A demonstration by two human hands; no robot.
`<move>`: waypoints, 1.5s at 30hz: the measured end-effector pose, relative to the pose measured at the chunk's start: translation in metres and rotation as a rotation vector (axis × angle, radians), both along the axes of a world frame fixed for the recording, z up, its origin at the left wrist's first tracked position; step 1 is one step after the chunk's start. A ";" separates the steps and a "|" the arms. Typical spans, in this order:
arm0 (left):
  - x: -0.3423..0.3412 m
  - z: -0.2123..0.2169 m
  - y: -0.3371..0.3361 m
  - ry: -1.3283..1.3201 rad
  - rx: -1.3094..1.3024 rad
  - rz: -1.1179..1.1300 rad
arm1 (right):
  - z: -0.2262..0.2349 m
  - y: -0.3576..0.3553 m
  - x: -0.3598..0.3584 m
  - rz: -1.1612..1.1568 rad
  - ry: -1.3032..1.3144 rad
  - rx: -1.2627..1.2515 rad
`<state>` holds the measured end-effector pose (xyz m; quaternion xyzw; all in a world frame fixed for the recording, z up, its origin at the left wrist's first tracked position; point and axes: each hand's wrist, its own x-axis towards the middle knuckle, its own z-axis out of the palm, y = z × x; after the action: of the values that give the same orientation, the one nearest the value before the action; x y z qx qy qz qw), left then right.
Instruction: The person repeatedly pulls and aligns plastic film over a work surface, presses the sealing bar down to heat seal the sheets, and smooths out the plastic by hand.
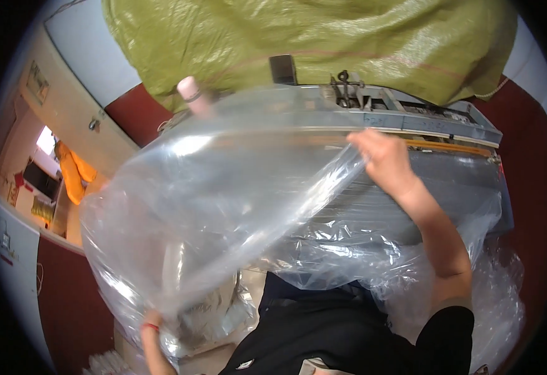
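A large clear plastic sheet (223, 187) billows up in front of me, stretched between my two hands. My right hand (383, 159) is raised over the far part of the bench with its fingers closed on one edge of the sheet. Low on the left, my left hand (155, 319), with a red band at the wrist, grips the sheet's other end; its fingers are partly blurred behind the film. More of the crumpled clear film (361, 250) hangs over the near edge of the dark bench top (455, 181) and down to my right.
Along the bench's back runs a grey compartmented tray (436, 125) with scissors (343, 87) standing in it. A pink bottle (192, 94) and a dark box (282, 69) stand nearby. Behind hangs a yellow-green tarp (323, 37). An open doorway (48, 169) is at the left.
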<state>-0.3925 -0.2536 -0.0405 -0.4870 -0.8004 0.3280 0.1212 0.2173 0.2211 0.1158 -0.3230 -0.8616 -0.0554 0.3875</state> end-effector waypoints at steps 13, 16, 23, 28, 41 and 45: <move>0.269 0.176 0.306 -1.108 0.581 -0.615 | -0.037 -0.036 0.062 -0.011 -0.086 0.188; 0.361 0.177 0.398 -1.280 0.280 -1.035 | -0.038 -0.044 0.078 -0.040 -0.117 0.299; 0.498 0.101 0.509 -1.778 -0.145 -0.843 | -0.043 -0.069 0.097 -0.038 -0.198 0.286; 0.536 0.104 0.492 -2.219 0.034 -0.523 | -0.051 -0.070 0.158 -0.321 -0.156 0.177; 0.513 0.108 0.473 -2.122 0.045 -0.744 | -0.055 -0.031 0.128 0.213 1.019 -1.519; 0.515 0.110 0.470 -2.065 -0.105 -0.765 | -0.052 -0.025 0.123 0.144 1.113 -1.231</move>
<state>0.1229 0.2166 0.0695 -0.7470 -0.2977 -0.2625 -0.5333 0.3401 0.1964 0.0635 -0.4016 -0.4390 0.6182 0.5136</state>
